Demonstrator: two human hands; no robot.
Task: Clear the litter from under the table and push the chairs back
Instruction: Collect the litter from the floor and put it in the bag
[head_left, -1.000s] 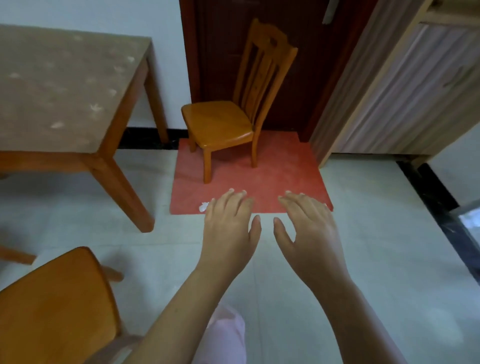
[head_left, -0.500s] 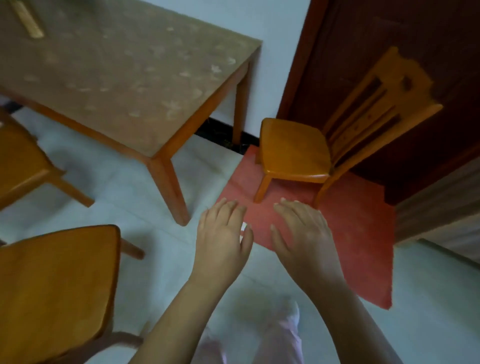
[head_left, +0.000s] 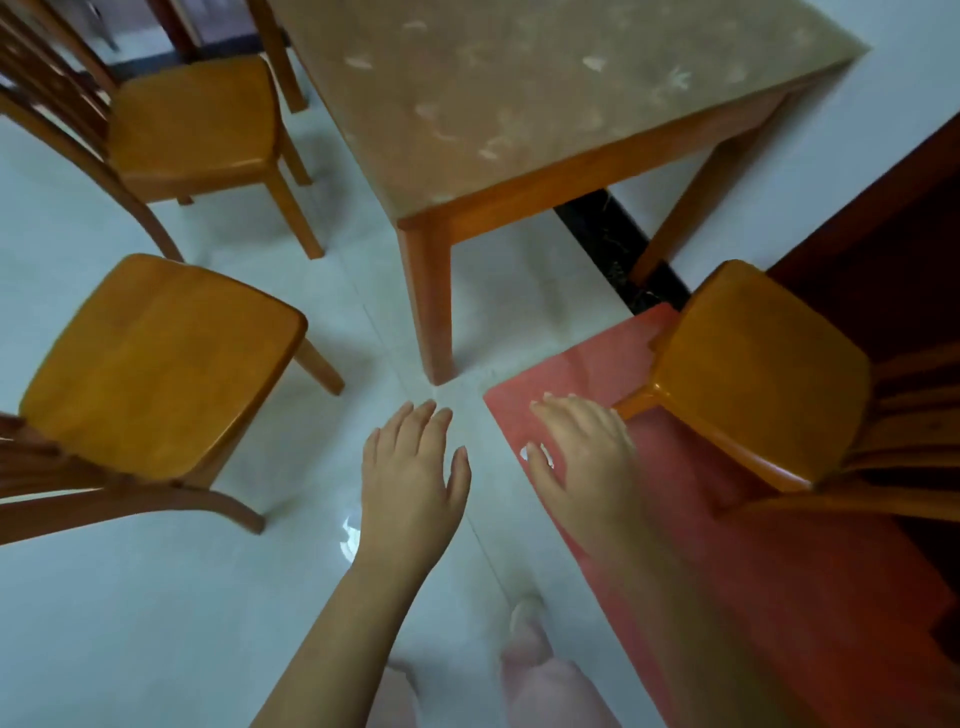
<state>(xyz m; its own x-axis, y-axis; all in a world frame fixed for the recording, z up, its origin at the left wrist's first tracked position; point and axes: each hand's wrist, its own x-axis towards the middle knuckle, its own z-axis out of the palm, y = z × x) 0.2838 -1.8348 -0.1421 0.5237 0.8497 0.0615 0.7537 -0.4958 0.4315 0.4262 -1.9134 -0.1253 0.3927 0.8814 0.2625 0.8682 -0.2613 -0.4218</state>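
A wooden table (head_left: 519, 171) with a speckled brown top fills the upper middle. Three orange wooden chairs stand pulled away from it: one at the near left (head_left: 161, 364), one at the far left (head_left: 192, 119), one at the right (head_left: 758, 364) on a red mat (head_left: 753, 545). A small white scrap of litter (head_left: 543, 454) lies on the mat's near corner, partly hidden by my right hand (head_left: 584, 457). My left hand (head_left: 410, 478) hovers over the pale floor tiles. Both hands are held out flat with straight fingers and hold nothing.
A dark wooden door (head_left: 883, 234) stands behind the right chair. A black skirting strip (head_left: 618, 249) runs along the white wall behind the table. The table's near leg (head_left: 428, 301) stands just beyond my hands. My pink-clad legs (head_left: 540, 675) show at the bottom.
My view has swung left and tilted down, bringing the two left chairs into sight. My hands have stayed stretched out flat; the right one now lies over the mat's corner near the scrap.
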